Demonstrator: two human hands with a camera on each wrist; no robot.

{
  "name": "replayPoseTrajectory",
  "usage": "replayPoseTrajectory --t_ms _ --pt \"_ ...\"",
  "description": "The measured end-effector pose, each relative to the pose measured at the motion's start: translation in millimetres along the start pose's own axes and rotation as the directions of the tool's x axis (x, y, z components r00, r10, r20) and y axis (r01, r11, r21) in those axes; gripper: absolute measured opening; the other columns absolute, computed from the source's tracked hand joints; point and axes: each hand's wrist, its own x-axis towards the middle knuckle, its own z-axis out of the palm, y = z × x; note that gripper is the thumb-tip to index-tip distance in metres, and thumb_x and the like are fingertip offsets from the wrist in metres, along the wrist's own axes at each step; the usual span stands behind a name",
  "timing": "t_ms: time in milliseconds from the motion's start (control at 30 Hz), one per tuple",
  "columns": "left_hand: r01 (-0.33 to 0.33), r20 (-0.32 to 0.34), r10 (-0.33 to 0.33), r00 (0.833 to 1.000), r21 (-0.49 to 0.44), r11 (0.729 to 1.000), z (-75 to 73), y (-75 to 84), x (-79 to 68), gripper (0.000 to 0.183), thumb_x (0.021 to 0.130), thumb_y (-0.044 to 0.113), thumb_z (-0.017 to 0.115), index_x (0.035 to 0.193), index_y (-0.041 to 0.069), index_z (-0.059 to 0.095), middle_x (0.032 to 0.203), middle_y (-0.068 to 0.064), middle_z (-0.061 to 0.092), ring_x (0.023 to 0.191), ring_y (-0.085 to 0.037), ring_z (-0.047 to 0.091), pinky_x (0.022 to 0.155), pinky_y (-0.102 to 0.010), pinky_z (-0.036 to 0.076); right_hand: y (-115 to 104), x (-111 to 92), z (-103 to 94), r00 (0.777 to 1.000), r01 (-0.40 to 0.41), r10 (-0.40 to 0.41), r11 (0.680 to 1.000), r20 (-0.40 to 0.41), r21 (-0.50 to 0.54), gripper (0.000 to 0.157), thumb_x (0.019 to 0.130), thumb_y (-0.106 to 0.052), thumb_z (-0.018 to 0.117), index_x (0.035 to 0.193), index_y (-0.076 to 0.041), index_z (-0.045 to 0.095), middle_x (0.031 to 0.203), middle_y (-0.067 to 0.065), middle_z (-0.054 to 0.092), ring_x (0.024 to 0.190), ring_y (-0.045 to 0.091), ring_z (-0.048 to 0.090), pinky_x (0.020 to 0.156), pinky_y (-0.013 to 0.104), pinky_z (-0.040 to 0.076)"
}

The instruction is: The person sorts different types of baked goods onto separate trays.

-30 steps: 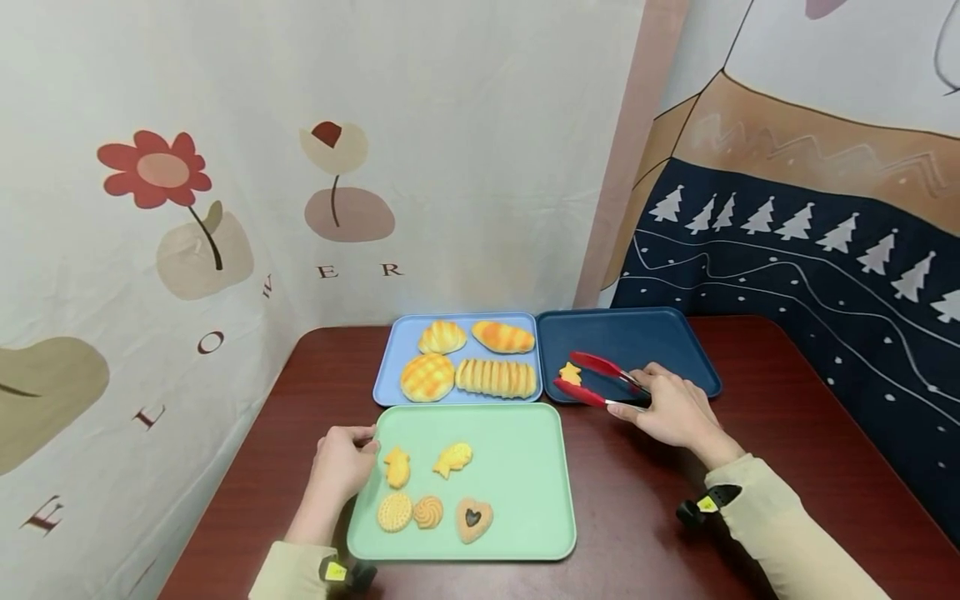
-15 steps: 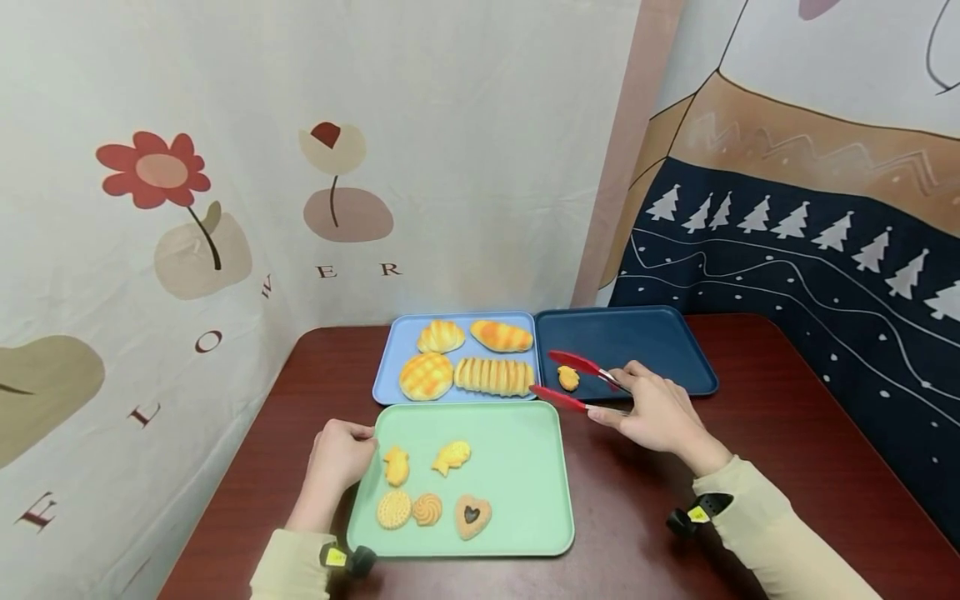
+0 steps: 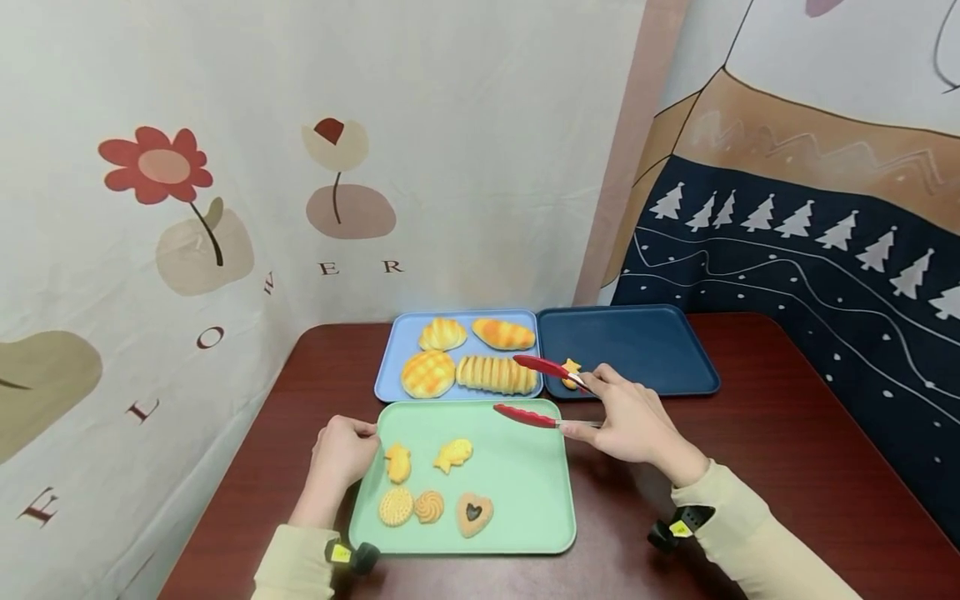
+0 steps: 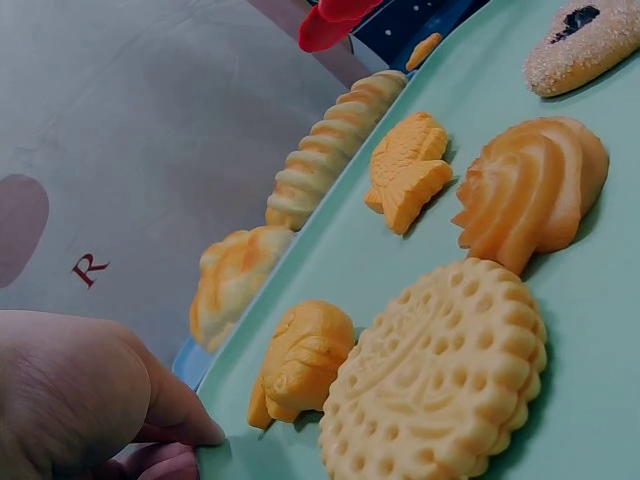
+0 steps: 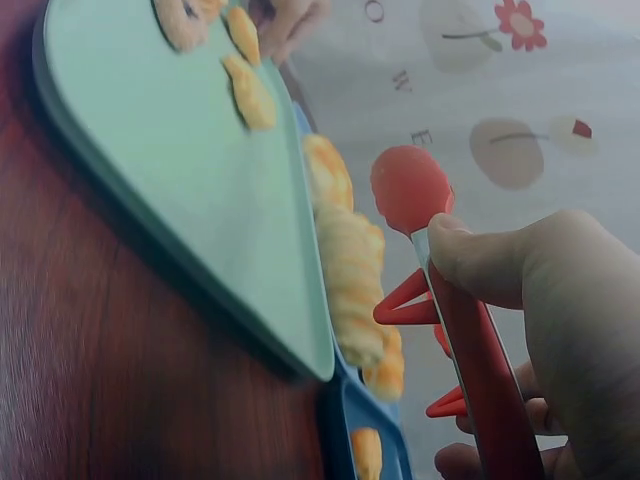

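My left hand pinches the left rim of a light green tray, the thumb tip lying on its edge in the left wrist view. On that tray lie two yellow fish-shaped biscuits, a round dotted biscuit, a swirl cookie and a heart cookie with a dark centre. My right hand grips red tongs, their arms spread and nothing between the tips. In the head view the tongs reach over the green tray's far right corner. A small yellow biscuit, partly hidden behind them, sits in the navy tray.
Behind the green tray stands a light blue tray with several bread rolls, among them a long ridged loaf. The navy tray adjoins it on the right. A printed curtain hangs behind the brown table.
My right hand has carried the tongs left and toward me, away from the biscuit in the navy tray, and the tong arms have spread wider. The left hand stays on the green tray's rim.
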Motion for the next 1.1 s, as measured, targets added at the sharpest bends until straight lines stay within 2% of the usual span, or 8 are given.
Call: replayPoseTrajectory --t_ms 300,467,633,867,1100 --pt "0.012 0.011 -0.012 1.000 -0.007 1.000 -1.6 5.2 -3.4 0.029 0.089 0.011 0.067 0.111 0.005 0.084 0.113 -0.019 0.077 0.084 -0.034 0.070 0.065 -0.044 0.055 -22.1 2.3 10.7 0.998 0.049 -0.049 0.999 0.026 -0.020 0.092 0.082 -0.072 0.078 0.144 -0.006 0.065 0.118 0.004 0.059 0.048 0.005 0.043 0.051 0.029 0.042" --pt "0.017 0.015 -0.016 1.000 -0.004 1.000 -0.8 4.2 -3.4 0.029 0.090 0.012 0.066 0.112 0.006 0.084 0.115 -0.018 0.077 0.079 -0.030 0.069 0.062 -0.042 0.053 -31.7 2.7 18.3 0.997 0.071 -0.070 0.998 0.044 -0.001 0.091 0.082 -0.071 0.078 0.145 -0.006 0.064 0.124 0.006 0.061 0.051 0.003 0.044 0.052 0.028 0.042" --pt "0.012 0.010 -0.012 1.000 -0.006 1.000 -0.6 2.4 -3.0 0.029 0.090 0.012 0.066 0.112 0.006 0.084 0.115 -0.018 0.077 0.082 -0.031 0.070 0.063 -0.042 0.054 -38.6 1.6 27.9 0.992 0.099 -0.099 0.995 0.078 0.012 0.087 0.083 -0.069 0.079 0.143 -0.008 0.065 0.116 0.002 0.061 0.057 0.002 0.046 0.051 0.027 0.041" --pt "0.011 0.014 -0.011 1.000 -0.020 1.000 -0.8 2.8 -3.2 0.028 0.091 0.013 0.067 0.111 0.005 0.084 0.114 -0.019 0.077 0.083 -0.033 0.070 0.063 -0.043 0.055 -46.4 -1.0 41.4 0.986 0.126 -0.123 0.992 0.113 -0.020 0.084 0.083 -0.069 0.079 0.141 -0.011 0.066 0.117 -0.003 0.059 0.070 0.005 0.053 0.056 0.028 0.041" --pt "0.004 0.010 -0.004 1.000 -0.021 1.000 -0.8 2.6 -3.7 0.028 0.091 0.013 0.067 0.111 0.004 0.084 0.114 -0.019 0.077 0.088 -0.037 0.071 0.067 -0.047 0.056 -51.2 -2.1 50.3 0.977 0.177 -0.170 0.983 0.126 -0.042 0.082 0.085 -0.070 0.076 0.141 -0.011 0.066 0.124 -0.002 0.058 0.066 0.006 0.052 0.054 0.028 0.039"
